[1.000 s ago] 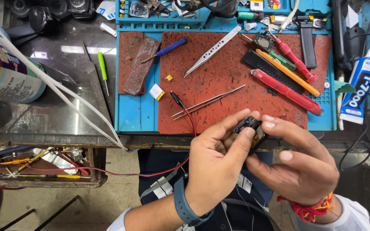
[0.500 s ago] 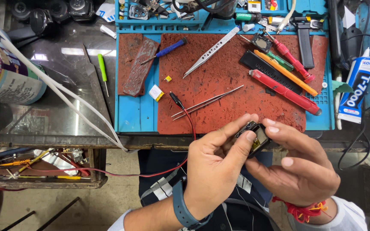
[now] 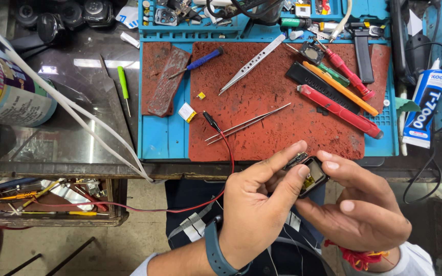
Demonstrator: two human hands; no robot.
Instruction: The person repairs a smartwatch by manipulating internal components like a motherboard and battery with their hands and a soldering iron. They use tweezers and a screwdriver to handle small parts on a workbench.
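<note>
- We find the left hand [image 3: 254, 204] and the right hand [image 3: 356, 209] together at the near edge of the bench [image 3: 78, 148], below the mat.
- Both hands hold one small black square device [image 3: 310, 176], its open face showing yellowish parts inside; it sits off the bench, just near of the mat's edge.
- The left fingers [image 3: 292, 184] are closed on the device: the forefinger lies over its far edge, the thumb presses on its near left side.
- The right fingers [image 3: 333, 166] are curled on the device from the right and beneath, cradling it.
- A blue band [image 3: 216, 253] sits on the left wrist; a red thread [image 3: 356, 255] circles the right wrist.
- On the red mat [image 3: 272, 128] we note thin tweezers [image 3: 246, 123] just far of the hands, and a red wire with a black tip [image 3: 216, 128] touching the mat to their left.
- Further right lie a red tool [image 3: 338, 111] and an orange tool [image 3: 341, 89], side by side.
- A glue tube [image 3: 423, 105] lies at the right, off the blue tray [image 3: 159, 138].
- A large tape roll [image 3: 6, 92] stands at the far left.
</note>
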